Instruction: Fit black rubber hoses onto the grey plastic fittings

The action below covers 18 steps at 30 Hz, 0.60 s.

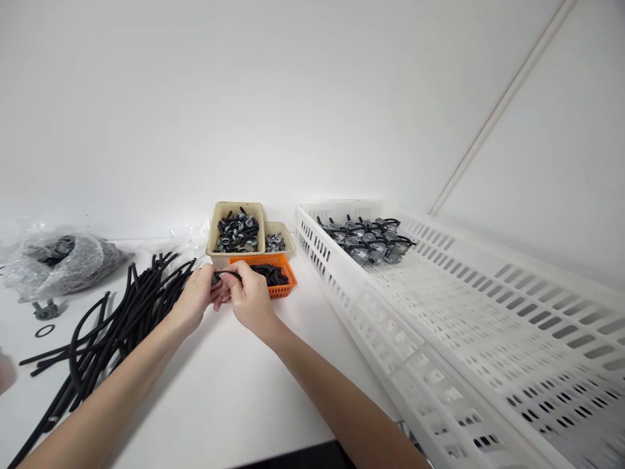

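My left hand (196, 296) and my right hand (250, 296) meet over the white table, just in front of an orange basket. Between their fingertips is a small part with a short, curved black tube (228, 273) and a dark grey end near the left fingers. Both hands are closed on it, and the fingers cover most of it. The orange basket (284, 286) holds many small black rubber pieces. To the left of my left hand lies a loose bundle of long black hoses (129, 312), close to the left forearm.
Behind the basket stand a beige bin (211, 244) of black-and-grey fittings and a smaller bin (290, 242) of metal parts. A white perforated crate (361, 312) at right holds assembled parts (366, 238). Left are a bubble-wrap bag (73, 270), a fitting (45, 311), a ring (45, 330) and another person's blurred hand (6, 371).
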Tool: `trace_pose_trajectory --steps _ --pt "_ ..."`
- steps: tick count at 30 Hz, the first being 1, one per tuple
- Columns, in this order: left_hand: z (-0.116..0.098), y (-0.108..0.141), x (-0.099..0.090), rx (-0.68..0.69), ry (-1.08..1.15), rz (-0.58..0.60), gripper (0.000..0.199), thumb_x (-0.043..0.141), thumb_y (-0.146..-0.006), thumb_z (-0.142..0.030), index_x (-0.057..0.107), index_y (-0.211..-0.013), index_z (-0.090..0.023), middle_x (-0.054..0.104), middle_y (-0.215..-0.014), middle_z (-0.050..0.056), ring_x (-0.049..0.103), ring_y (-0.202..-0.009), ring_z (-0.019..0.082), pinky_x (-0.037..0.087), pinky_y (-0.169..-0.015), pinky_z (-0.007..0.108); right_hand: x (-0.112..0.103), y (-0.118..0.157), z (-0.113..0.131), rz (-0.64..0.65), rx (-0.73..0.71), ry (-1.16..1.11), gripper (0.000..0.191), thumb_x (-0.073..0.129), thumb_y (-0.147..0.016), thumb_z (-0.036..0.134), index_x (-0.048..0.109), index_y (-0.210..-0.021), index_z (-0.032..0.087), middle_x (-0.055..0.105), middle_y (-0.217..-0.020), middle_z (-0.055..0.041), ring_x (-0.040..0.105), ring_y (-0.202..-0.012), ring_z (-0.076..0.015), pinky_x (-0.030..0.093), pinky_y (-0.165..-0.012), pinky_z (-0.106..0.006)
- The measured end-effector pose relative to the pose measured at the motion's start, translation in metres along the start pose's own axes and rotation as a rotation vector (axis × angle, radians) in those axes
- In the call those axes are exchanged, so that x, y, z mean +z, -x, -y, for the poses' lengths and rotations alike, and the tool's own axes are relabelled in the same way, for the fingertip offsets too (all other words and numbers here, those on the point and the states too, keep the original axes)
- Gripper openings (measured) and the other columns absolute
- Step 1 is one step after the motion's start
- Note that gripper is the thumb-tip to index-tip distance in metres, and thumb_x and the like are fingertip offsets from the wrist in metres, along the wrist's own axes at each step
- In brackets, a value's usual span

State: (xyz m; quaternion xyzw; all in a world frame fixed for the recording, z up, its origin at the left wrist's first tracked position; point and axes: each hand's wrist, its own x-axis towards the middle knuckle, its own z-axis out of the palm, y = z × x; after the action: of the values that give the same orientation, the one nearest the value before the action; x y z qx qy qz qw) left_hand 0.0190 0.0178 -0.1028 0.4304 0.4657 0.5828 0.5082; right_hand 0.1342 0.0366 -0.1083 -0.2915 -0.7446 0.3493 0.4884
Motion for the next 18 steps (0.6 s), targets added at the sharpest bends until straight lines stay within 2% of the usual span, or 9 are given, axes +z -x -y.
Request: trace_pose_trajectory --steps 5,12,18 --pt "-0.005 0.004 0.0 -0.128 0.028 0.01 0.035 0.036 -0.076 -0.034 0.045 -0.046 -0.019 0.043 -0.04 -0.003 0.036 -0.036 0.008 0.031 -0.038 0.02 0.001 0.001 0.001 -0.013 0.028 -0.031 0.01 0.048 -0.089 0.03 0.054 -0.086 0.022 0.059 -0.068 0.0014 0.063 -0.072 -0.0158 0.054 -0.071 -0.028" --pt "-0.012 0.006 0.001 -0.269 0.079 0.013 0.039 0.037 -0.08 -0.036 0.045 -0.046 -0.019 0.036 -0.038 -0.005 0.026 -0.033 0.006 0.033 -0.038 0.019 -0.001 0.003 0.005 -0.034 0.029 -0.063 0.01 0.049 -0.088 0.028 0.056 -0.086 0.021 0.058 -0.065 0.0022 0.06 -0.061 -0.0134 0.051 -0.065 -0.026" --pt "-0.015 0.007 0.0 -0.278 -0.012 0.065 0.041 0.034 -0.08 -0.039 0.043 -0.044 -0.022 0.033 -0.037 -0.005 0.02 -0.032 0.007 0.053 -0.05 0.031 -0.001 0.004 0.002 -0.03 0.037 -0.095 0.012 0.049 -0.088 0.029 0.058 -0.089 0.021 0.059 -0.065 0.0018 0.061 -0.063 -0.0139 0.051 -0.065 -0.026"
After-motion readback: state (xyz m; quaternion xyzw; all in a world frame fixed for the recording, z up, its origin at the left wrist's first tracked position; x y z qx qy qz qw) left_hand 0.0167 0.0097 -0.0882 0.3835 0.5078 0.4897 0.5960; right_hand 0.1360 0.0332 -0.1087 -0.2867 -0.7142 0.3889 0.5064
